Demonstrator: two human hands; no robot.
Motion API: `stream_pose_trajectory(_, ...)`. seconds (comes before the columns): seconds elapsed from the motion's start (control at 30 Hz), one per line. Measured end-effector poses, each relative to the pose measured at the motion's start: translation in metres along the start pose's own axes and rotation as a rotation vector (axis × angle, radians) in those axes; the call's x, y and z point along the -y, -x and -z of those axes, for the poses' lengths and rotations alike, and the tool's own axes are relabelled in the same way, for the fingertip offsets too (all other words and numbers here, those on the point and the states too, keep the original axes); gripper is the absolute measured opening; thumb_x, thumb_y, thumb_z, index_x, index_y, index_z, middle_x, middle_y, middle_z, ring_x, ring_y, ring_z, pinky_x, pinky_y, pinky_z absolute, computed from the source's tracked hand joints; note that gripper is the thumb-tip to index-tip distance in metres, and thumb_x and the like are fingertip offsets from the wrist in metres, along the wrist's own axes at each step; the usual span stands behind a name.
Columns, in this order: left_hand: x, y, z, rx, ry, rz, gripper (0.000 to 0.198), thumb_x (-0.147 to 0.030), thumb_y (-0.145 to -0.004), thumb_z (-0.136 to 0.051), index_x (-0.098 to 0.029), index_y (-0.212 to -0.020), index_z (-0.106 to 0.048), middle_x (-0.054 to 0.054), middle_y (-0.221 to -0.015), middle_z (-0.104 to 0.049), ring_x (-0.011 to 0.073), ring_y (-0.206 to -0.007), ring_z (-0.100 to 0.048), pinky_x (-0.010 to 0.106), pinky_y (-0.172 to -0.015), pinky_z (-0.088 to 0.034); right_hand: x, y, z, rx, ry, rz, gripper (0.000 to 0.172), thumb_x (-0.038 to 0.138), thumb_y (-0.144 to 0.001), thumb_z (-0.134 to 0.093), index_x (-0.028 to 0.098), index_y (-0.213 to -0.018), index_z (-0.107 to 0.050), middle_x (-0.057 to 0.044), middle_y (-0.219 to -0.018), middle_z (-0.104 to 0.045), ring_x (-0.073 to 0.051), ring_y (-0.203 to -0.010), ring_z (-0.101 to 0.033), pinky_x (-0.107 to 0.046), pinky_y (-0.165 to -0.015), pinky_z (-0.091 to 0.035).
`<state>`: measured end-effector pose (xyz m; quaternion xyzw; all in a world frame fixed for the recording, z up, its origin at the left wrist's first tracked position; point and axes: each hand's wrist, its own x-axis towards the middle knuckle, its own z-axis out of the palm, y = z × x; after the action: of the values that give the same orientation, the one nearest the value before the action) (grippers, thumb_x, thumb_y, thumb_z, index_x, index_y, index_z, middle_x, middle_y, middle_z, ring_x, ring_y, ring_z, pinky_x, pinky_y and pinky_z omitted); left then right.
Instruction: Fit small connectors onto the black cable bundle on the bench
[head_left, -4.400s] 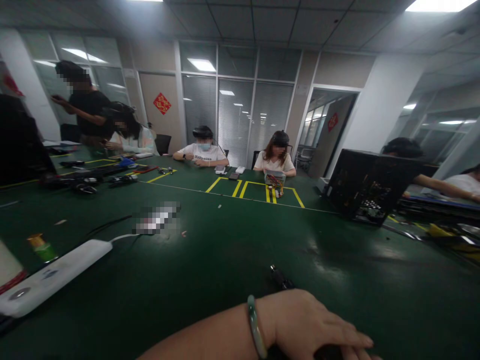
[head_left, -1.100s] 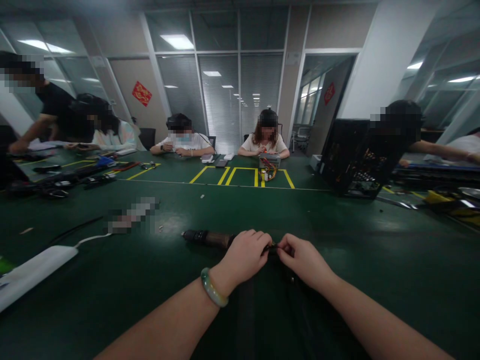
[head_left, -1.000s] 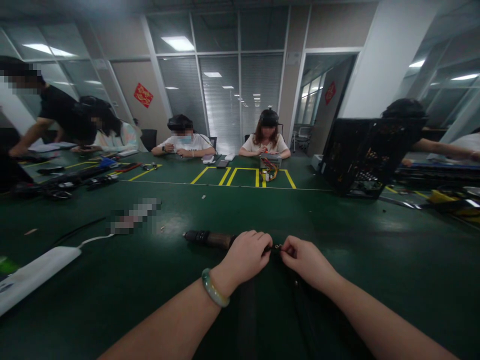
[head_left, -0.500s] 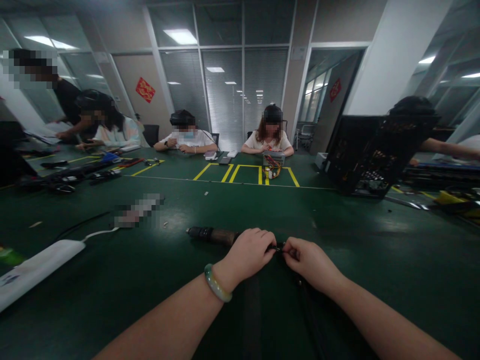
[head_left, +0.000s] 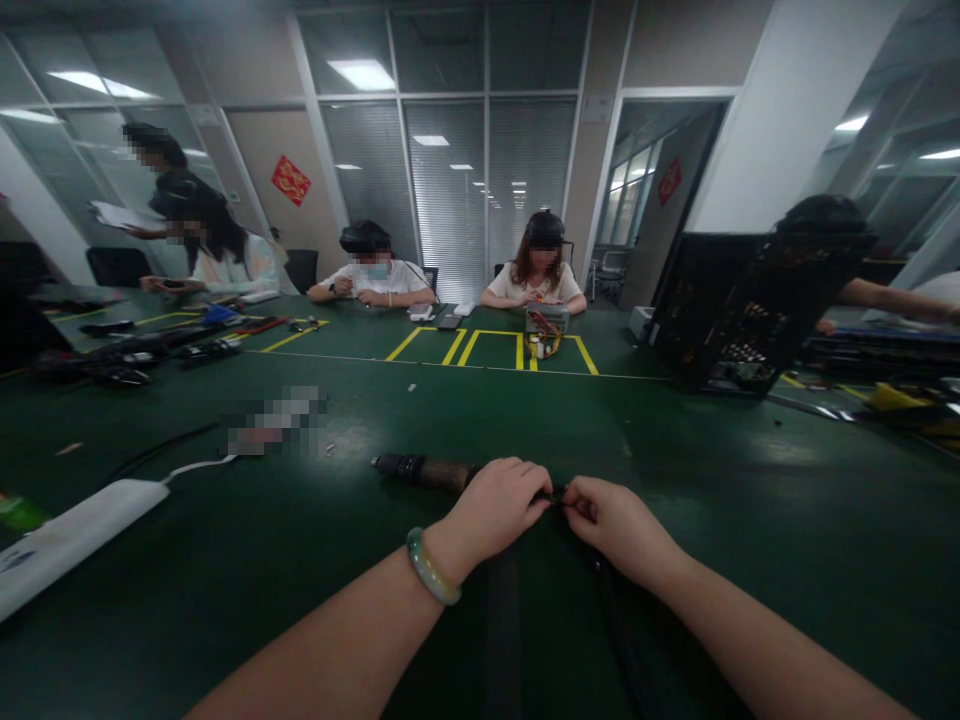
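Note:
A dark cylindrical tool (head_left: 420, 470) lies flat on the green table (head_left: 750, 540), its tip pointing left. My left hand (head_left: 495, 505), with a green bangle (head_left: 431, 568) at the wrist, is wrapped round the tool's right end. My right hand (head_left: 611, 520) is closed in a pinch just to the right of it, on a small dark part at the tool's end. The two hands nearly touch. Black cables (head_left: 615, 620) run from under my hands toward me.
A white power strip (head_left: 67, 540) lies at the left with its cord. A black open computer case (head_left: 720, 310) stands at the right. Yellow tape lines (head_left: 480, 350) mark the far table. Several people sit or stand at the far and left sides.
Since 4.4 s ago both hands came up to the tool on the table. Over the last second they have barely moved. The standing person at the left has straightened up.

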<state>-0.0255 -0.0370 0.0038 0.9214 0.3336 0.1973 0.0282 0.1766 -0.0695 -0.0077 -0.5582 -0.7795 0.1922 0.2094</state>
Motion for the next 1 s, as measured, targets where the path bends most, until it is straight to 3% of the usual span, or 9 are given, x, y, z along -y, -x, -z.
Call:
stream_pose_trajectory(0.43,-0.002,0.0015,0.0007,-0.002,0.004,0.009,0.014,-0.021,-0.085,-0.061,-0.02,-0.098,-0.056,0.001,-0.096,-0.061,0.0179,-0.092,-0.055,0.033,-0.086,-0.042,0.003,0.0001,-0.0027,-0.031,-0.114,-0.038,0.008,0.023,-0.087,-0.052,0.022,-0.086,-0.06,0.002,-0.075,-0.065,-0.015,-0.067,-0.06,-0.022,-0.056,-0.038)
stream_pose_trajectory(1.0,-0.0073,0.0006,0.003,0.006,-0.08,0.005,0.004,-0.02,-0.087,-0.057,-0.02,-0.087,-0.053,0.001,-0.091,-0.059,0.0182,-0.087,-0.054,0.032,-0.078,-0.041,0.0031,-0.0029,-0.0036,-0.011,-0.157,-0.081,0.009,0.024,-0.086,-0.053,0.02,-0.086,-0.061,0.001,-0.073,-0.066,-0.015,-0.065,-0.06,-0.022,-0.057,-0.04)
